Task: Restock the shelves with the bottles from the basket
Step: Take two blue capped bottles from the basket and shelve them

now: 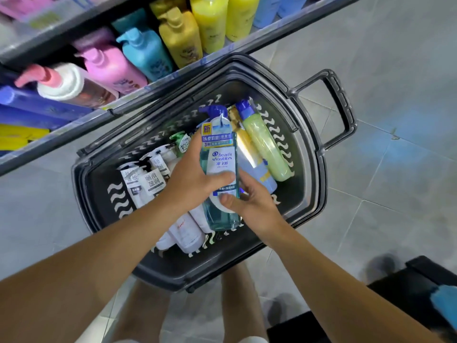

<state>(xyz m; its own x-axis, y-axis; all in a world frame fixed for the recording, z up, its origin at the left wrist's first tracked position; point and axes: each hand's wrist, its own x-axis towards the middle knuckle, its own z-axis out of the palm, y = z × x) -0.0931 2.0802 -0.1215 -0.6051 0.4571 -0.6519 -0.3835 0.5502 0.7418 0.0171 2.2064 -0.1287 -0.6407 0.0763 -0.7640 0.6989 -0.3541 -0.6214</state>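
A black basket point(306, 194) stands on the floor below the shelf point(128, 105). Above it I hold a clear blue shampoo bottle point(220, 149) with a blue pump top. My left hand point(190, 179) grips its middle from the left, thumb across the white label. My right hand point(249, 201) holds its lower part, thumb on the front. In the basket lie a green bottle with a blue cap point(264, 144), a blue and gold bottle point(252, 164), several white bottles point(148, 179) and a white bottle with a green pump point(181, 143).
The shelf carries a row of big pump bottles: pink point(111, 68), blue point(146, 53), gold point(180, 38) and yellow point(212, 21). The basket's pull handle point(338, 105) sticks out to the right. A dark box point(408, 293) sits on the grey tiled floor at the lower right.
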